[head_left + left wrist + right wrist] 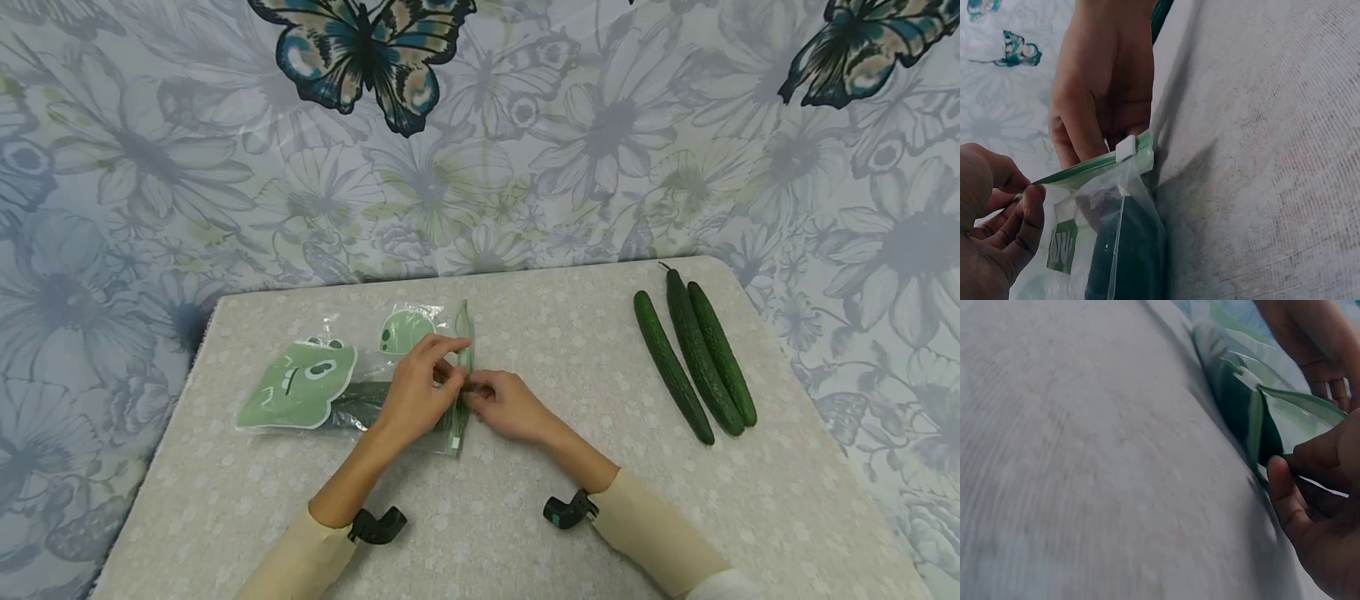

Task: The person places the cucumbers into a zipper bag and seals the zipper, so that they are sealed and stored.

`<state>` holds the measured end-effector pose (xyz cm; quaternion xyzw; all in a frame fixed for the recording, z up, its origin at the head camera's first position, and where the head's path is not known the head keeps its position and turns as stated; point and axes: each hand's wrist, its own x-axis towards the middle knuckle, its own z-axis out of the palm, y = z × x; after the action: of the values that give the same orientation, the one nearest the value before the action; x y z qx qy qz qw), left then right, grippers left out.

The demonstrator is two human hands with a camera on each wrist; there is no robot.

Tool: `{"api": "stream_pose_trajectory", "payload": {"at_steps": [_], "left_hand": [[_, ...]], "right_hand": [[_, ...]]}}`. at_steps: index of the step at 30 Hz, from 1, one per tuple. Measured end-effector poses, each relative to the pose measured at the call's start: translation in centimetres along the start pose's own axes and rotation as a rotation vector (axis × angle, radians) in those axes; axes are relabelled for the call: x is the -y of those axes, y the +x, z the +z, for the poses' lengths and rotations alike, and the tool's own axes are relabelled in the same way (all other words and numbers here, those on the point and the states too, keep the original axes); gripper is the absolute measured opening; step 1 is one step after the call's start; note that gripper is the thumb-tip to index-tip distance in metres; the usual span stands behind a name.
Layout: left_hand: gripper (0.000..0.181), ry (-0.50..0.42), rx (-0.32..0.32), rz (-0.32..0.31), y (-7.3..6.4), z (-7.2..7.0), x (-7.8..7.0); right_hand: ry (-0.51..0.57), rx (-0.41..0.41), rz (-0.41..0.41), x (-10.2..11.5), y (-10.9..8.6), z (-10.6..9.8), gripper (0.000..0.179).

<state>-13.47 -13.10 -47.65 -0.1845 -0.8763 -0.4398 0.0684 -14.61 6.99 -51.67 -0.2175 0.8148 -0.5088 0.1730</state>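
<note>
One cucumber point(362, 406) seems mid-insertion, tip at fingertips of right hand point(510, 406), grip unclear; left hand point(420, 385) pinches bag point(296, 387) rim point(462, 321). Next move calls for inward push.

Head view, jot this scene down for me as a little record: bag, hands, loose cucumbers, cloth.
Bag: clear slider bag, lying down, green cartoon-face print
Inside: cucumber
Left hand: pinching the green zip edge
Right hand: at the bag's mouth; exact grip unclear
Loose cucumbers: three, right side
Tablecloth: pale, patterned
</note>
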Motion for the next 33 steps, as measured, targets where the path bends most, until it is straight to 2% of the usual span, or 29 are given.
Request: {"api": "stream_pose_trajectory", "payload": {"at_steps": [6,11,13,17,19,21,27,33], "left_hand": [[0.038,-0.018,0.006,-0.007,0.1,0.1,0.8],[0.038,-0.124,-0.008,-0.073,-0.1,-0.3,1.4],[0.038,-0.194,-0.02,-0.117,-0.3,-0.6,1.6],[0.039,-0.365,-0.054,-0.212,-0.7,-1.3,1.9],[0.039,-0.42,-0.071,-0.249,-0.9,-1.7,2.0],[0.038,-0.446,-0.081,-0.281,-1.1,-2.0,2.1],[0.035,-0.462,-0.094,-0.345,-1.6,-2.8,2.6],[0.034,-0.466,-0.111,-0.367,-1.9,-3.0,2.9]], "right_hand": [[0.03,-0.032,0.006,-1.3,-2.5,-3.7,0.033],[-0.045,-0.163,0.028,-2.3,-6.1,-7.8,0.032],[-0.127,-0.236,0.023,-2.7,-7.7,-9.5,0.031],[-0.368,-0.363,-0.002,-3.6,-11.1,-12.7,0.033],[-0.495,-0.414,0.017,-4.1,-13.0,-14.1,0.035],[-0.583,-0.447,0.069,-4.3,-14.7,-15.2,0.039],[-0.737,-0.503,0.213,-5.0,-19.0,-17.1,0.048],[-0.802,-0.452,0.33,-5.4,-20.8,-17.1,0.05]]}}
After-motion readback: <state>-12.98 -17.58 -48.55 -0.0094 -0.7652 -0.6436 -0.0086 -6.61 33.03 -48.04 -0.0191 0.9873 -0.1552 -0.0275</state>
